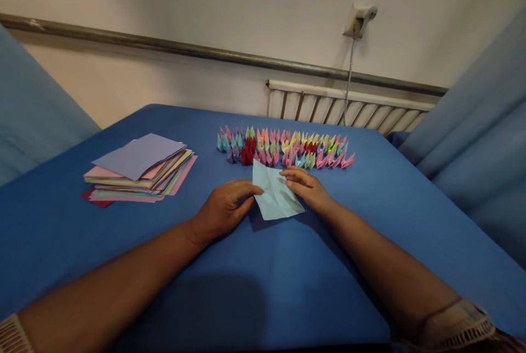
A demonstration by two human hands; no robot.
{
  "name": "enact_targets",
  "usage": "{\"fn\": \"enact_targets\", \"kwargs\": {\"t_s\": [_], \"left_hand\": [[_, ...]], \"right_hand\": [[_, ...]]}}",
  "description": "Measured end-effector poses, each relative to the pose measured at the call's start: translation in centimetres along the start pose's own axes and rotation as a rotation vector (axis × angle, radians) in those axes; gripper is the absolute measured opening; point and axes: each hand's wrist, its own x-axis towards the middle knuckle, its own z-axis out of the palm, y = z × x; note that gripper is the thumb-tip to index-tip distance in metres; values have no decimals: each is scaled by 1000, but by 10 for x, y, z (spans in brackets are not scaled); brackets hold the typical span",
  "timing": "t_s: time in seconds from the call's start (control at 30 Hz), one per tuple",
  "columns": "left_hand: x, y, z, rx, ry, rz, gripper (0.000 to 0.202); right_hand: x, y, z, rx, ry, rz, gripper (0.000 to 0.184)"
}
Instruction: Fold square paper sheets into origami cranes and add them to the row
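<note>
A light blue sheet of origami paper with crease lines is held slightly tilted over the blue tabletop, its shadow falling beneath it. My left hand pinches its left edge between thumb and fingers. At the upper right edge, my right hand has its thumb and fingers closed on the same paper. Just beyond the sheet stand rows of small folded paper cranes in pink, red, yellow, green, purple and blue.
A stack of coloured paper squares, purple on top, lies on the blue-covered table to the left. Behind are a metal rail, a radiator and a wall socket with a cord. Blue curtains hang at both sides.
</note>
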Motion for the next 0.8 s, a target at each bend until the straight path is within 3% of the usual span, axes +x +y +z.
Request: {"fn": "enact_targets", "kwargs": {"t_s": [0.07, 0.2, 0.3, 0.4, 0.53, 0.6, 0.7, 0.8], "left_hand": [[1, -4, 1, -38, -36, -61, 21], [2, -16, 5, -15, -230, -193, 19], [2, -20, 7, 116, -260, -243, 48], [2, -17, 7, 193, -233, -135, 57], [4, -21, 11, 160, -270, -25, 30], [6, -27, 13, 119, -253, -74, 20], [6, -35, 15, 69, -238, -167, 23], [8, -37, 18, 39, -236, -277, 32]], "right_hand": [[1, 5, 2, -46, 14, 59, 36], [1, 10, 5, -182, -70, 113, 38], [1, 11, 5, -264, -128, 122, 40], [2, 11, 2, -267, -173, 84, 40], [2, 14, -1, -280, -190, 45, 46], [3, 18, 0, -298, -94, 70, 49], [4, 19, 1, -299, 174, 76, 38], [-1, 8, 0, -279, 451, -114, 25]]}}
